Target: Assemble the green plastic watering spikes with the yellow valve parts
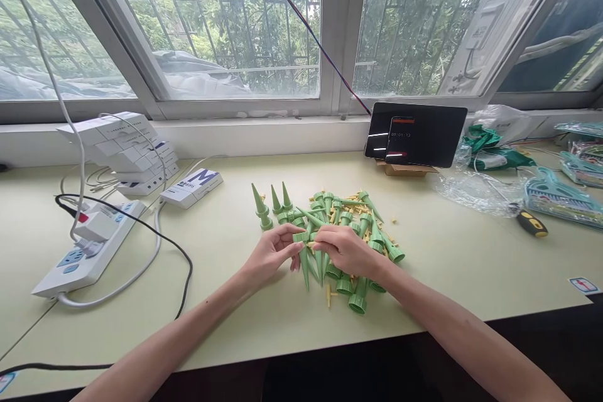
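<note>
My left hand (277, 250) is closed round the capped top of a green plastic watering spike (304, 267), whose tip points down. Close beside it, my right hand (346, 250) pinches a small yellow plastic valve (310, 244) against the side of the spike's cap. Whether the valve sits in the cap cannot be made out. Under and behind my right hand lies a pile of green spikes (358, 296) mixed with small yellow valves. Several spikes (260, 204) stand tip-up just beyond my left hand. A loose yellow valve (328, 296) lies on the table in front of the pile.
A white power strip (89, 257) with cables and stacked white boxes (141, 154) occupy the left. At the back, a tablet (431, 135) leans on a cardboard stand. To the right are crumpled clear plastic (485, 191), a yellow-black tool handle (532, 224) and teal packages (563, 198).
</note>
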The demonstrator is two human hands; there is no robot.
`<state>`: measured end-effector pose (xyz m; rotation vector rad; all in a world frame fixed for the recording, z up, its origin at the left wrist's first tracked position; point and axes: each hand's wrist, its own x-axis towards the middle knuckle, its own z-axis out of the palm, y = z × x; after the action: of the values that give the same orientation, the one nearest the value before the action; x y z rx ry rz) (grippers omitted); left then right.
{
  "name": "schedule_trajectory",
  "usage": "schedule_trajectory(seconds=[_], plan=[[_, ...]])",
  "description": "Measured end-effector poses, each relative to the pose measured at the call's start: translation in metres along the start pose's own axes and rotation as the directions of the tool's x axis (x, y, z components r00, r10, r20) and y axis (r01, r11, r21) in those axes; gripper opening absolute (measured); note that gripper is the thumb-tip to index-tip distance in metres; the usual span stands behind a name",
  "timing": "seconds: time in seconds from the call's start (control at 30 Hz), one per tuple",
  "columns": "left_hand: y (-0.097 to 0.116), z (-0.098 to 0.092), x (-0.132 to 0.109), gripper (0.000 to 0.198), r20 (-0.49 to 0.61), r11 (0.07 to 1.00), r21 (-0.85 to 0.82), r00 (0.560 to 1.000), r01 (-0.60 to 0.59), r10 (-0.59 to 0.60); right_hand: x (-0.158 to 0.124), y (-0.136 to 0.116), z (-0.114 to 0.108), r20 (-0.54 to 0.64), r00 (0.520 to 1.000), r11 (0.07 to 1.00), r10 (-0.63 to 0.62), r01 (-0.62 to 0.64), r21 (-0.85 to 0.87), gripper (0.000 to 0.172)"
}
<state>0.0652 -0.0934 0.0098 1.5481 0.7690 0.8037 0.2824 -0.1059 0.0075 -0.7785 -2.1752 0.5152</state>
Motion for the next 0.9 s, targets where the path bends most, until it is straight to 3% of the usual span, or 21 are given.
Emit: schedule_trajectory(seconds=[0.13,0.43,0.73,0.9], plan=[[0.0002,-0.0007,0.0013,0.03,0.004,1.0,-0.024,1.0,0.02,-0.02,-0.0001,0.0,0.0009,0.002,1.0,0.999,0.001,-0.001,-0.035,0.029],[0.0014,0.0041,-0.002,0.028,-0.057,0.989,0.13,0.995,-0.069,0.077,0.0,0.0003,-0.0009,0.03,0.999,0.998,0.041,-0.039,-0.056,0.032],[0.0,0.0016,0.0021,0.031,0.011,0.998,-0.04,0.999,0.041,-0.041,-0.0002,0.0007,-0.0005,0.023,0.999,0.992,-0.04,0.042,-0.117,0.028],[0.0016,0.0028,0.0006,0.03,-0.043,0.996,0.079,0.998,-0.038,0.042,0.0002,0.0012,-0.0006,0.041,0.999,0.99,0.003,0.003,-0.142,0.03]])
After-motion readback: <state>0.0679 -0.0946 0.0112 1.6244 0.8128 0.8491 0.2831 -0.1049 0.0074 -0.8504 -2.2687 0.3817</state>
